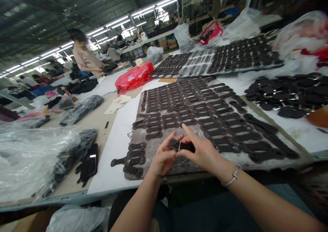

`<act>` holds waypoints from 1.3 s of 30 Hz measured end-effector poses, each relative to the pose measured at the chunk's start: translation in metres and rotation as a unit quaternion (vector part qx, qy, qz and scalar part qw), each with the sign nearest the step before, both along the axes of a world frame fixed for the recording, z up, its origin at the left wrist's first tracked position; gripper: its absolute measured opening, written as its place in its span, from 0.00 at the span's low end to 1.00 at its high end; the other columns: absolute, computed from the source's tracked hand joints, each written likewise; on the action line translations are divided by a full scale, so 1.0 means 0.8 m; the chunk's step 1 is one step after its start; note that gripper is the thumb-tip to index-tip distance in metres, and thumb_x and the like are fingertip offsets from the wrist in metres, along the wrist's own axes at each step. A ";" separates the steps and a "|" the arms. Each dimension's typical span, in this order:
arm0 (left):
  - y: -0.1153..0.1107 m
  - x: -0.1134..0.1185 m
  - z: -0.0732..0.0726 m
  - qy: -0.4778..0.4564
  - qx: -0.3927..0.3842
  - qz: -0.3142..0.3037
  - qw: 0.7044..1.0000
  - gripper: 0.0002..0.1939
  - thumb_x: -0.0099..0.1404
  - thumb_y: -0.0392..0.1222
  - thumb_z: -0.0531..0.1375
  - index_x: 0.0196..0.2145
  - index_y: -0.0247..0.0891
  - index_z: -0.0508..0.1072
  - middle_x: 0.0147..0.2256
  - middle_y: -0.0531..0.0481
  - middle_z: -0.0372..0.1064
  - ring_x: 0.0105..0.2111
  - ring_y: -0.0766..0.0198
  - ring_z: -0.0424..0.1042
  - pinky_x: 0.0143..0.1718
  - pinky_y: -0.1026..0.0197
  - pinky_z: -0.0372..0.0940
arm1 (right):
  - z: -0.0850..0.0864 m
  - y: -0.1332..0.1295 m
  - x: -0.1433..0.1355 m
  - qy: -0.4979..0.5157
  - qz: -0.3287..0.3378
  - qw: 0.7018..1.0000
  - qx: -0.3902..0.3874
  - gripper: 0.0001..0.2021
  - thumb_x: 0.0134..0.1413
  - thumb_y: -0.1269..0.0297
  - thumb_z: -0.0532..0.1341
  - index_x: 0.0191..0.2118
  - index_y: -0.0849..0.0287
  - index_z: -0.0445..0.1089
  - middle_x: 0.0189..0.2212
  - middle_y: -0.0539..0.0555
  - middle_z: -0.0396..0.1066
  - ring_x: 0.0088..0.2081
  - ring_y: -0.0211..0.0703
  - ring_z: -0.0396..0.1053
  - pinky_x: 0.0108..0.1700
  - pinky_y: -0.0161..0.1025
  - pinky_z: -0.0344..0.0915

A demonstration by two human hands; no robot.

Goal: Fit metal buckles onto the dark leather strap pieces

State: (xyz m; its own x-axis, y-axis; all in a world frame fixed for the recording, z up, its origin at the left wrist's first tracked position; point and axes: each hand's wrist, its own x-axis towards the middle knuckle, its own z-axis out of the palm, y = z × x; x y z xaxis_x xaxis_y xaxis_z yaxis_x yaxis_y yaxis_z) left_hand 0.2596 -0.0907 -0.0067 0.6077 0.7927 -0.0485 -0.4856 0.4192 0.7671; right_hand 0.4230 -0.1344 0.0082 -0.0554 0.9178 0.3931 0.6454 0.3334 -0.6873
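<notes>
Between my hands is a dark brown strap tab [188, 146] with rounded ends and a shiny metal ring [179, 145] around its narrow middle. My left hand [164, 156] pinches its left end, fingers curled. On the other side, my right hand [201, 150] grips the strap tab near the ring with thumb and forefinger. Both hands are above a grey board [184, 165] covered with rows of similar flat tabs [227, 131]. A small group of tabs [135, 153] lies left of my hands, and several metal rings [130, 133] lie at the board's left edge.
Finished-looking black tabs with metal rings [287, 91] are heaped at the right. Behind the board lies another panel of tabs [241, 55]. A red plastic bag [134, 76], clear plastic sheeting [33, 160] and a black phone-like object [89, 163] are on the table. A person [85, 57] stands at the far left.
</notes>
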 end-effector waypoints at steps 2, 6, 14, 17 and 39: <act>0.001 -0.001 0.003 -0.003 -0.031 -0.009 0.999 0.29 0.49 0.35 0.64 0.51 0.39 0.69 0.52 0.42 0.66 0.51 0.51 0.66 0.47 0.55 0.63 | 0.002 -0.001 0.004 -0.029 0.002 0.999 0.021 0.41 0.51 0.67 0.62 0.66 0.52 0.38 0.39 0.52 0.72 0.41 0.44 0.69 0.46 0.43 0.65; 0.003 0.000 0.001 0.057 -0.087 -0.007 0.995 0.18 0.53 0.38 0.64 0.44 0.35 0.74 0.40 0.44 0.72 0.36 0.63 0.71 0.39 0.62 0.66 | 0.006 0.000 0.008 -0.062 0.010 0.998 0.022 0.41 0.50 0.68 0.62 0.66 0.51 0.39 0.40 0.53 0.71 0.42 0.45 0.69 0.46 0.44 0.66; -0.007 0.006 -0.005 0.065 -0.076 -0.035 0.994 0.18 0.50 0.40 0.68 0.40 0.32 0.76 0.37 0.44 0.72 0.28 0.69 0.68 0.30 0.67 0.65 | 0.008 0.001 0.010 -0.064 0.065 0.996 -0.008 0.43 0.50 0.66 0.64 0.66 0.51 0.37 0.41 0.53 0.71 0.45 0.47 0.68 0.48 0.47 0.64; -0.007 0.008 -0.006 0.072 -0.080 0.010 0.994 0.20 0.47 0.39 0.69 0.39 0.33 0.76 0.37 0.45 0.73 0.27 0.68 0.68 0.27 0.67 0.64 | 0.007 0.003 0.009 -0.046 0.042 0.998 -0.002 0.44 0.48 0.64 0.65 0.66 0.50 0.38 0.46 0.55 0.70 0.49 0.49 0.66 0.50 0.50 0.63; -0.018 0.018 -0.017 0.135 0.088 0.084 0.983 0.31 0.52 0.37 0.66 0.53 0.40 0.63 0.40 0.45 0.73 0.39 0.59 0.72 0.41 0.61 0.63 | 0.014 -0.001 0.000 0.069 0.024 0.994 -0.077 0.44 0.53 0.63 0.62 0.66 0.52 0.31 0.52 0.59 0.66 0.50 0.49 0.67 0.52 0.49 0.64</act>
State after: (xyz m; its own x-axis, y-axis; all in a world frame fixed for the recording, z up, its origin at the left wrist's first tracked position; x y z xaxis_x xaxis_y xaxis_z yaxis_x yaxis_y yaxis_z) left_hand 0.2741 -0.1048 -0.0206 0.4520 0.8910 -0.0433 -0.3061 0.2005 0.9307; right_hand 0.4231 -0.1352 0.0194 -0.0566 0.9651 0.2555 0.5276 0.2462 -0.8130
